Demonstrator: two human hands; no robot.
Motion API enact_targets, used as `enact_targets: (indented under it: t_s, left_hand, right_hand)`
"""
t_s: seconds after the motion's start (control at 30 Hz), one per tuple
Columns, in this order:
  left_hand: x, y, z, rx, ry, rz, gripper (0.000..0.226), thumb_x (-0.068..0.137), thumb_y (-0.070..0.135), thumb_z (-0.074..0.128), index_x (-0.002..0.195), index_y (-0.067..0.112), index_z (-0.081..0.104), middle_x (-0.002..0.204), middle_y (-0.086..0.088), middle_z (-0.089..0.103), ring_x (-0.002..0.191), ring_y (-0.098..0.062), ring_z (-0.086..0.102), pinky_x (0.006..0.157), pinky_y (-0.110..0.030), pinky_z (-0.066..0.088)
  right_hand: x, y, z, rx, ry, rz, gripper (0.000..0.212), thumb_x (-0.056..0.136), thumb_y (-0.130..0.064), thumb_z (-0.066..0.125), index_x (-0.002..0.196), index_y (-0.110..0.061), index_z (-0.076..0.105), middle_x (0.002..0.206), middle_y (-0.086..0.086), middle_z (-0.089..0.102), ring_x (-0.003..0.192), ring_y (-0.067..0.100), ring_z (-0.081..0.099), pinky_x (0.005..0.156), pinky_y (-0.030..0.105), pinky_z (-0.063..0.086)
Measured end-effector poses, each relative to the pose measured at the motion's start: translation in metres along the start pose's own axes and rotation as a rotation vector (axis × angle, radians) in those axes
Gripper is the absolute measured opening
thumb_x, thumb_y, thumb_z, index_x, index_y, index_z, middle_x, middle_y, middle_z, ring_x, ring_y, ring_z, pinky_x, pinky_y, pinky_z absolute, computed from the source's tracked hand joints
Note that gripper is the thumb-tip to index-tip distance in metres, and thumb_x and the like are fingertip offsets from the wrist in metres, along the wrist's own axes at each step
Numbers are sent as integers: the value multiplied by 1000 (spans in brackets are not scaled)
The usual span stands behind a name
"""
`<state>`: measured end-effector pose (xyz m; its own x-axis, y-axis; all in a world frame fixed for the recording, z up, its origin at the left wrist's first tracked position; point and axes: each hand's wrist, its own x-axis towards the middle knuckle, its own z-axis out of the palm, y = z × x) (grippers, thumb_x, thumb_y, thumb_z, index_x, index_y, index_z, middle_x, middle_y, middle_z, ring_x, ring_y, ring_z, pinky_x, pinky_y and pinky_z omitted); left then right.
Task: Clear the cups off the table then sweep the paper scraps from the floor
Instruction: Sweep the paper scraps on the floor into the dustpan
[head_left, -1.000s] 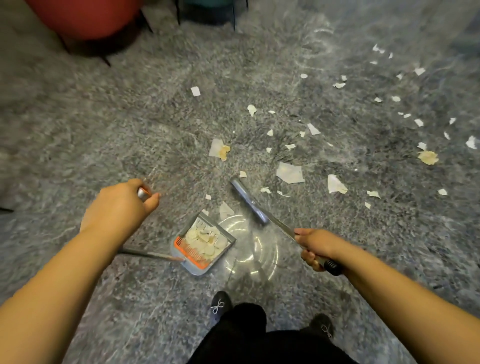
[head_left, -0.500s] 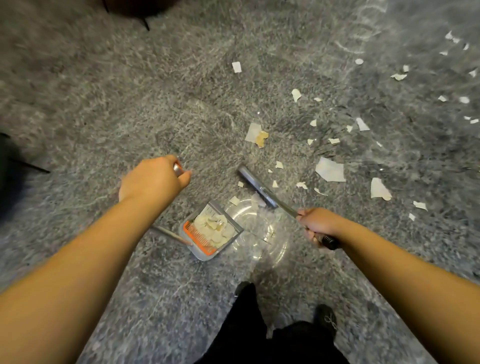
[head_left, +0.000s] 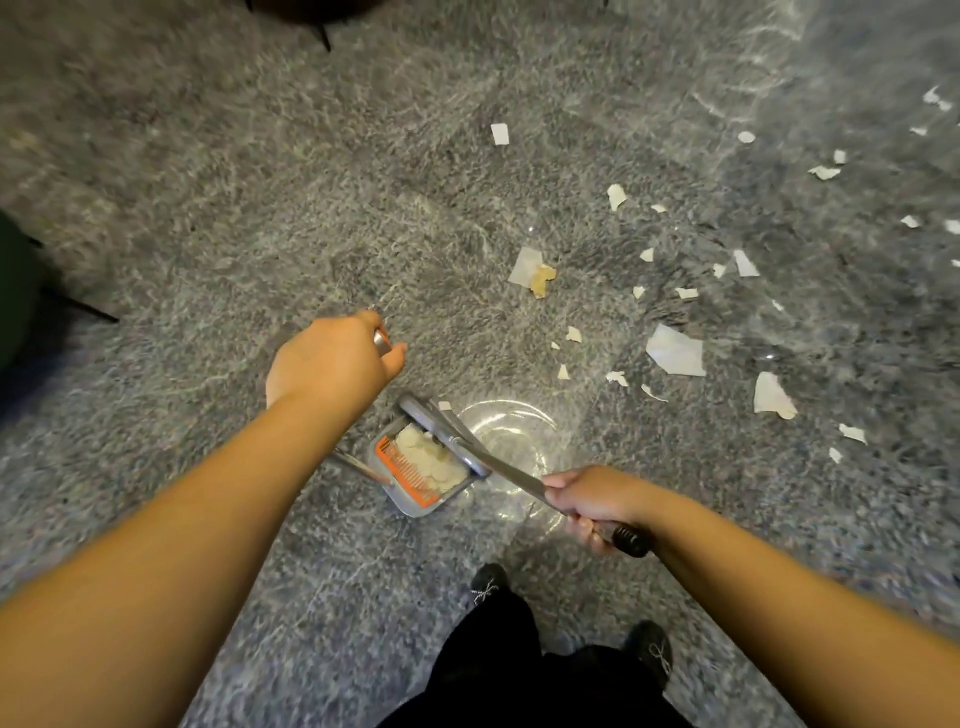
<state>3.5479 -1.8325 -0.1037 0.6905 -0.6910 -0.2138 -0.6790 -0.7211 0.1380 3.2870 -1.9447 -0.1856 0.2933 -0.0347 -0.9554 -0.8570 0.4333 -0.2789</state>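
On a grey speckled floor, the right hand, fingers wrapped round the broom handle, has drawn the broom head from open floor onto the mouth of the dustpan. The left hand still grips the dustpan's upright handle. Collected scraps sit in the pan; more paper scraps remain scattered to the right, a clear bowl just beside the pan.
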Motion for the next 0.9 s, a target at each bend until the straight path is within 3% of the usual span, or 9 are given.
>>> enact_targets:
  t_s: [0.2,0.47,0.6,0.73,0.9]
  left_hand:
    - [-3,-1,-7,-49,12,-2,28,90,51,58,93,23,62,77,-2,52,72,-27,47,54,-30,30]
    - [14,22,-5,-39,32,1,30,91,51,56,98,22,63,79,-5,58,74,-29,50,58,-32,35]
    - [39,39,-4,-73,16,-11,29,91,51,57,97,22,63,88,-10,64,84,-34,58,62,-33,38]
    - [78,68,-8,-103,-38,34,28,90,51,58,93,24,63,77,-2,54,75,-27,50,57,-31,36]
    - [131,118,-20,-81,-59,122,25,90,49,59,91,25,62,80,-4,58,77,-28,54,58,-31,37]
  right_hand:
    - [-33,8,-9,4,64,-33,43,102,-19,44,143,-31,38,67,3,45,36,5,39,36,13,34]
    - [-56,1,-58,78,187,-80,36,104,-21,37,138,-29,42,56,2,37,32,5,31,37,10,29]
    - [-53,-8,-93,142,258,-110,38,104,-21,34,140,-31,39,59,2,35,32,4,30,36,9,29]
    - [-48,-26,-139,186,299,-133,38,104,-18,32,140,-28,40,55,1,31,29,5,29,35,10,28]
    - [-37,-56,-197,245,311,-119,30,104,-18,35,129,-34,39,57,2,33,29,6,29,34,12,28]
